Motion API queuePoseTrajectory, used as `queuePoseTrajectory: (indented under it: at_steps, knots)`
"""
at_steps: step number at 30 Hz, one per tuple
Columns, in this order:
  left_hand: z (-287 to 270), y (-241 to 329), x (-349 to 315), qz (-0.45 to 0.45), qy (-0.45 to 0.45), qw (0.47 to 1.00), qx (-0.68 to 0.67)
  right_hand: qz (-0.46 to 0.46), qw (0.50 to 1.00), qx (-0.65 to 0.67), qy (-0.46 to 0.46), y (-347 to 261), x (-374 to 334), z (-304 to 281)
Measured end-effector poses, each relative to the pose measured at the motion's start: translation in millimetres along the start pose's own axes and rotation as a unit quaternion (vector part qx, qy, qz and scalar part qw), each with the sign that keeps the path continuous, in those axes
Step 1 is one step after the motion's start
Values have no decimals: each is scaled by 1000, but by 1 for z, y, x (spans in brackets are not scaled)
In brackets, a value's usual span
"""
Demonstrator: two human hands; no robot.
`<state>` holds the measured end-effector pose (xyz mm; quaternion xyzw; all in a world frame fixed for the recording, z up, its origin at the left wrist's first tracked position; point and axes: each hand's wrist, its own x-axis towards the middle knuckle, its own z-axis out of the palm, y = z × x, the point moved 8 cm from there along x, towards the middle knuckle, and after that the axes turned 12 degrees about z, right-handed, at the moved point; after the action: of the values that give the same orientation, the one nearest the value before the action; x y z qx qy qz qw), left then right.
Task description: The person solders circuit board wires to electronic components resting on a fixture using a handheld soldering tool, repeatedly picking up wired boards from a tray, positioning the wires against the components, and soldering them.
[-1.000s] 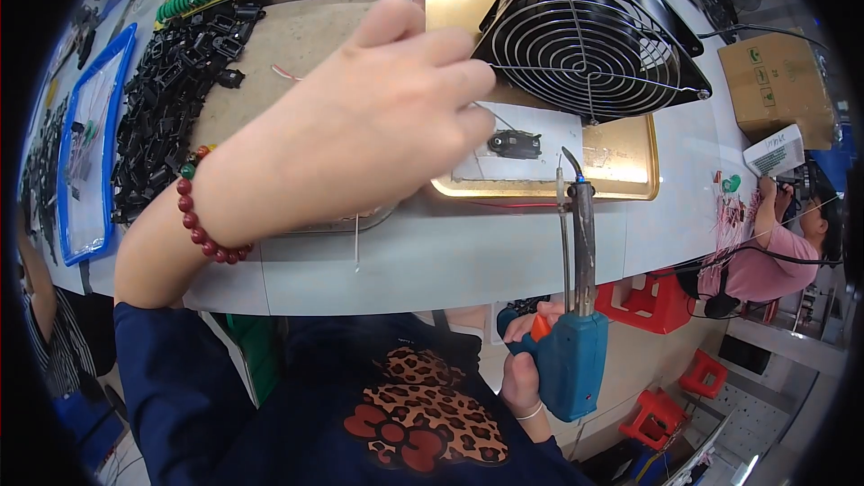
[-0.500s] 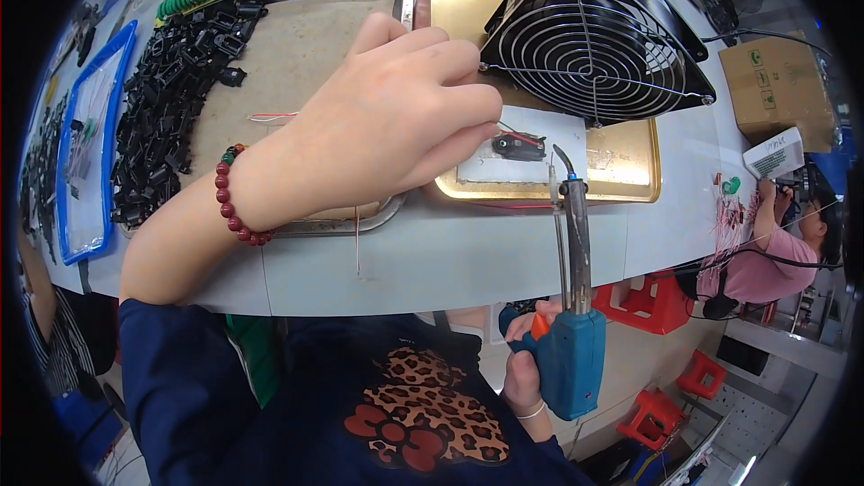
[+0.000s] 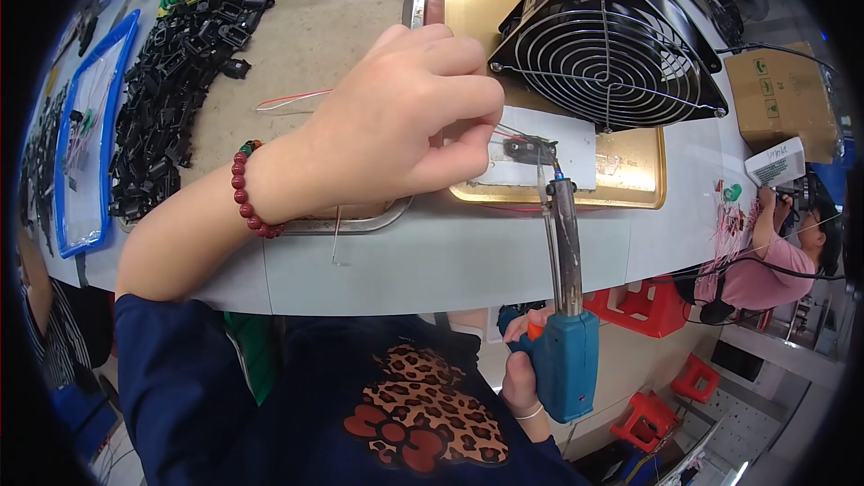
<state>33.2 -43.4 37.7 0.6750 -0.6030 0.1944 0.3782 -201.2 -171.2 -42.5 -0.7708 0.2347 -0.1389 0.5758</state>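
Left hand (image 3: pixel 432 112) pinched on thin wires (image 3: pixel 509 133), right hand (image 3: pixel 519 373) wrapped round blue soldering gun (image 3: pixel 569 367). Black part (image 3: pixel 522 152) just right of left hand, beyond right hand, on white pad (image 3: pixel 579 151); gun tip at it.

A long, pale grey table (image 3: pixel 450 261) goes across the room, with thin lines where its parts meet. Below it, the floor (image 3: pixel 630 360) is light. One red stool (image 3: pixel 668 306) is near the table, and two more red stools (image 3: pixel 650 414) are lower down. The light is bright.
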Motion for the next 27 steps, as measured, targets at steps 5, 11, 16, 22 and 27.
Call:
queuePoseTrajectory:
  at_steps: [5,11,16,22,27]
  knots:
    - [-1,3,3,7,-3,1000,12,1,999,-41,16,-12,5,0]
    - [0,1,0,16,-2,1000,15,-14,999,-36,18,-10,5,2]
    - [-1,1,3,19,-3,1000,14,-21,999,-20,18,-14,4,1]
    - [-1,3,2,20,-11,1000,20,-11,1000,-26,9,-11,5,2]
    - [1,4,0,29,-9,999,39,-7,1000,-29,7,-11,6,3]
